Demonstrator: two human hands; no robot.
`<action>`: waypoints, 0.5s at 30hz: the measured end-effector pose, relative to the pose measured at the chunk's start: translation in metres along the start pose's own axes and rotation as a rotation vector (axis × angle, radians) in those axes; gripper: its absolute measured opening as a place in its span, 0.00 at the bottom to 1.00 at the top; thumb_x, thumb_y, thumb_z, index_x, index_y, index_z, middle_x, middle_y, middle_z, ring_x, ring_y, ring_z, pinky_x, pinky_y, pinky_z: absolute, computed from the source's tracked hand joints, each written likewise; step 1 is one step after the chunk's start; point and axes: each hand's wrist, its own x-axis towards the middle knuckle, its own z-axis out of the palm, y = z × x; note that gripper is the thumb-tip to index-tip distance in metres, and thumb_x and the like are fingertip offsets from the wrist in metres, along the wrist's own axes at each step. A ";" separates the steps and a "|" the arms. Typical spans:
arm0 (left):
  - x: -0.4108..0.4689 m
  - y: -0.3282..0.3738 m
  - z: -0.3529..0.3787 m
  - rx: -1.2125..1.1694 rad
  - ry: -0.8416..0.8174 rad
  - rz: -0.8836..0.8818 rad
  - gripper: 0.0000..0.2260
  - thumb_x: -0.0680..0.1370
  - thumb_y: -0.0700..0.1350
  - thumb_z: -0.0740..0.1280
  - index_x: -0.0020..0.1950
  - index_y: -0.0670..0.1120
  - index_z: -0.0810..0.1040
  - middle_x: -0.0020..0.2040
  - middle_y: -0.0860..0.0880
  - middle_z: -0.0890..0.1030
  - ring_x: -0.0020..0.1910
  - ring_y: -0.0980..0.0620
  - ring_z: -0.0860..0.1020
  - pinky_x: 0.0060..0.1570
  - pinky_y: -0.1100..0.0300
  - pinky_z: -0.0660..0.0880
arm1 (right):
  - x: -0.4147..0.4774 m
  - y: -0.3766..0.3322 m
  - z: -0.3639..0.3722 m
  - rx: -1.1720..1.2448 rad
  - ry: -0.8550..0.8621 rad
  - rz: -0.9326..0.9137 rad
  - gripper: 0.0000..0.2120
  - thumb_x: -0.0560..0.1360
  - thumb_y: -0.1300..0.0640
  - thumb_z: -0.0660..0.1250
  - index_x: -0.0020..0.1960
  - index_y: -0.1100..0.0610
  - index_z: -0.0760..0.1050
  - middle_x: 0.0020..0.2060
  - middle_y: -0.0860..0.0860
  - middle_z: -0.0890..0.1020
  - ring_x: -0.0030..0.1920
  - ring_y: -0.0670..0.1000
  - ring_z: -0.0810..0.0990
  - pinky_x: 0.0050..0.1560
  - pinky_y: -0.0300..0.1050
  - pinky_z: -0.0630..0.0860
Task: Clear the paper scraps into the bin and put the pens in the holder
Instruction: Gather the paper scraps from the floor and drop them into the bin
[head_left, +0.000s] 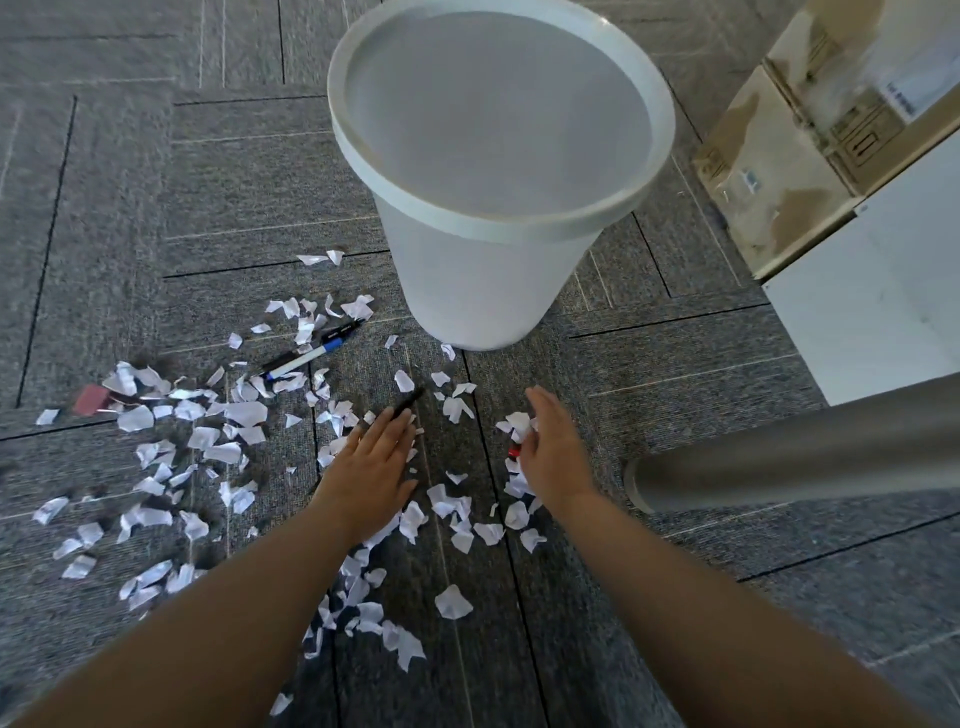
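Torn white paper scraps (223, 431) lie scattered over the grey carpet, mostly left and in front of a white bin (498, 218) that stands upright at the top centre. A blue-and-white pen (306, 353) and a black pen beside it rest among the scraps left of the bin. My left hand (374, 457) lies flat, palm down, on the carpet, its fingertips touching another black pen (408, 400). My right hand (550, 447) hovers with fingers apart over scraps and a red pen (514, 451) that is mostly hidden under it. No pen holder is in view.
A grey metal leg (789, 457) runs across the right side, close to my right hand. A white cabinet (872, 312) and a cardboard box (810, 130) stand at the right. A small red-brown block (91, 399) lies at the far left.
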 end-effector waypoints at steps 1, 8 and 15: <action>-0.002 -0.001 0.003 0.011 0.011 -0.001 0.30 0.75 0.60 0.37 0.72 0.44 0.41 0.73 0.47 0.39 0.69 0.48 0.34 0.68 0.51 0.38 | 0.004 0.001 -0.003 0.010 0.075 0.013 0.23 0.78 0.66 0.56 0.72 0.60 0.58 0.72 0.57 0.60 0.72 0.54 0.57 0.69 0.41 0.55; -0.021 -0.014 0.016 -0.003 -0.034 -0.094 0.32 0.78 0.58 0.37 0.66 0.38 0.66 0.68 0.41 0.68 0.68 0.45 0.62 0.62 0.48 0.63 | 0.018 -0.001 0.001 -0.285 -0.197 0.168 0.28 0.81 0.52 0.49 0.75 0.58 0.40 0.75 0.55 0.40 0.73 0.55 0.35 0.70 0.46 0.36; -0.050 -0.029 0.021 -0.015 -0.045 -0.193 0.30 0.79 0.55 0.36 0.66 0.39 0.66 0.67 0.42 0.71 0.68 0.42 0.65 0.61 0.44 0.65 | 0.015 -0.056 0.041 -0.198 -0.379 -0.275 0.27 0.80 0.54 0.53 0.75 0.57 0.46 0.75 0.50 0.46 0.74 0.50 0.45 0.72 0.48 0.54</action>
